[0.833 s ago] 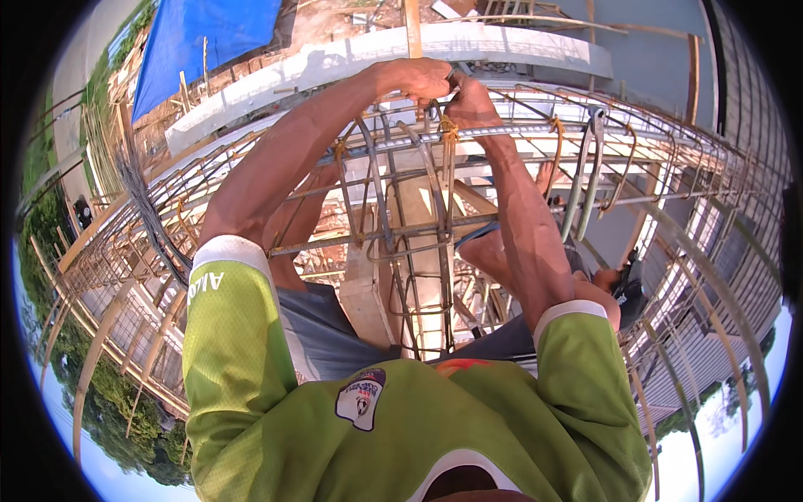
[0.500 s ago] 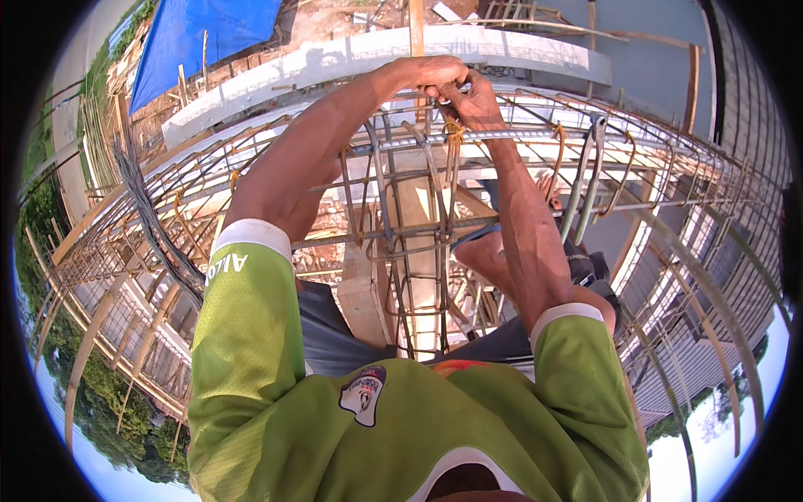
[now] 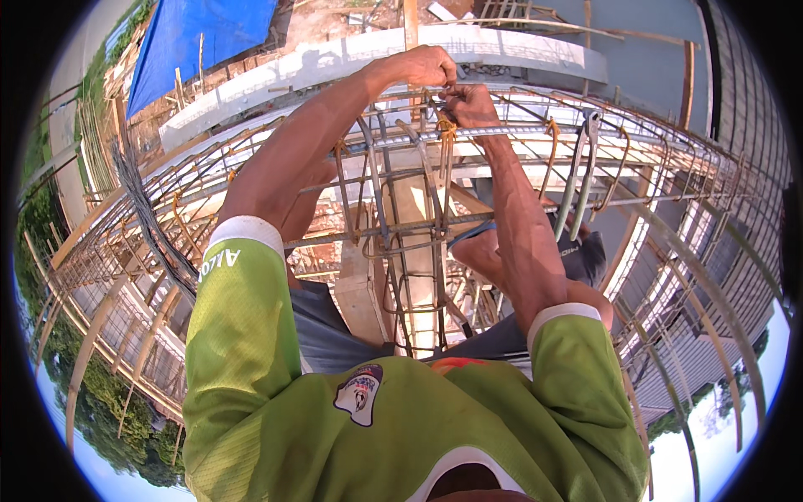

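left hand [image 3: 422, 69]: my fingers curled shut on thin tie wire [image 3: 443, 125], top of rebar cage [image 3: 401, 226]
right hand [image 3: 470, 105]: pinched closed on same wire, touching my left
pliers [image 3: 580, 180]: hanging on bar, right of my grip

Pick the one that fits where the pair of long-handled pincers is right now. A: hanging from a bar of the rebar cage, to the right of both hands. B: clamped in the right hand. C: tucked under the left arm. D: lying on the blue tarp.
A: the pincers hang by their head from a top bar of the rebar cage, handles down, apart from the right hand and left hand, which meet at a tie farther left.
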A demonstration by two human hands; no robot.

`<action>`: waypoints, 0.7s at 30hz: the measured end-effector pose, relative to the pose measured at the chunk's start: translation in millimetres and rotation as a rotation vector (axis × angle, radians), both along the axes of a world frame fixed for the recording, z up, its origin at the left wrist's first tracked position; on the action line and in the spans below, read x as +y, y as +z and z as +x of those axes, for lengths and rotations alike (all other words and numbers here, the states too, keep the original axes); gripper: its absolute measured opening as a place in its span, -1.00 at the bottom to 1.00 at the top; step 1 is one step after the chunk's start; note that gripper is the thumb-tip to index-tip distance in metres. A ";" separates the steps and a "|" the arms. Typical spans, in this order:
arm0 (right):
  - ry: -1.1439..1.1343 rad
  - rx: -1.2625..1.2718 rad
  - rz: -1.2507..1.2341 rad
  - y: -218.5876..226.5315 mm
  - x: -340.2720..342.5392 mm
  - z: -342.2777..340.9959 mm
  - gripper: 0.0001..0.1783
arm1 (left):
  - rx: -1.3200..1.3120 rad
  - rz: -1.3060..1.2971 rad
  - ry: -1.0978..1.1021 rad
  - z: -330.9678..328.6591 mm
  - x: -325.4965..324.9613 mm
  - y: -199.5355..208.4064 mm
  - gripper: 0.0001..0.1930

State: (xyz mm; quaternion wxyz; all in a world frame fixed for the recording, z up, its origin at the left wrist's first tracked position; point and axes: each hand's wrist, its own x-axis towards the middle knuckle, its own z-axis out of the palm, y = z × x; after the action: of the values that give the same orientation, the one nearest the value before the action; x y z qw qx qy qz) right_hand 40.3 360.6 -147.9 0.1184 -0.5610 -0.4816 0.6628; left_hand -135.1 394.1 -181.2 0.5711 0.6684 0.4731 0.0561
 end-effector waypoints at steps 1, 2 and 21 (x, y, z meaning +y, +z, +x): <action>-0.032 0.027 -0.022 -2.6 -1.5 -0.7 -0.81 | 0.000 0.076 -0.123 -3.0 -1.8 -11.7 -0.66; -0.098 0.015 -0.059 -6.3 -2.1 1.5 -0.80 | 0.135 -0.056 -0.154 1.8 -2.0 9.1 -0.72; -0.252 0.107 -0.545 -42.2 -12.9 26.1 -0.89 | -0.641 -0.013 1.225 69.4 -185.5 240.4 -0.77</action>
State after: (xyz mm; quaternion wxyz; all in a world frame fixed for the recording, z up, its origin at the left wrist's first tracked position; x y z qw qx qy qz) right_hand 66.5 347.7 -190.1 0.0702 -0.5917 -0.2055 0.7764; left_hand -65.7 208.7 59.2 0.5522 0.2279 0.5736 0.5605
